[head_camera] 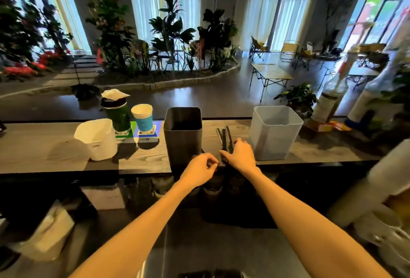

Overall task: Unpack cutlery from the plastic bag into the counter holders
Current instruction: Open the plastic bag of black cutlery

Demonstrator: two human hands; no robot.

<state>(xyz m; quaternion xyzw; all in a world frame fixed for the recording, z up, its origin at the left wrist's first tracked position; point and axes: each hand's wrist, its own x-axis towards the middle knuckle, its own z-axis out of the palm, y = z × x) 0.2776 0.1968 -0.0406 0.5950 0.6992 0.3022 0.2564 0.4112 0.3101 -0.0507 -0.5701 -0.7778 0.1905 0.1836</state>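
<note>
A small bundle of dark, slender cutlery pieces (224, 139) lies flat on the grey wood-grain counter (44, 144), between the tall dark-grey square plastic holder (183, 135) and the translucent pale-blue square plastic holder (275, 132); whether a clear plastic bag wraps them cannot be made out. The right hand (239, 155) rests on the near end of the bundle, fingers spread and bent over it, though whether it truly grips the pieces is hard to tell; the left hand (199, 167) hovers just beside it at the counter edge, fingers curled inward, and it is unclear whether it pinches anything.

Judging by this, the task seems at an early stage: no handles show above the rim of either holder, and the pale one looks empty through its wall; the cutlery has yet to be lifted and dropped in.

Further left stand a white plastic tub (96, 139) with a small illegible mark, a dark-green cup stack (117, 113), and a blue paper cup (143, 118) on a green-and-blue placard (146, 135) with QR codes; its text is too small to read. Tall bottles (330, 98) stand at the right.
</note>
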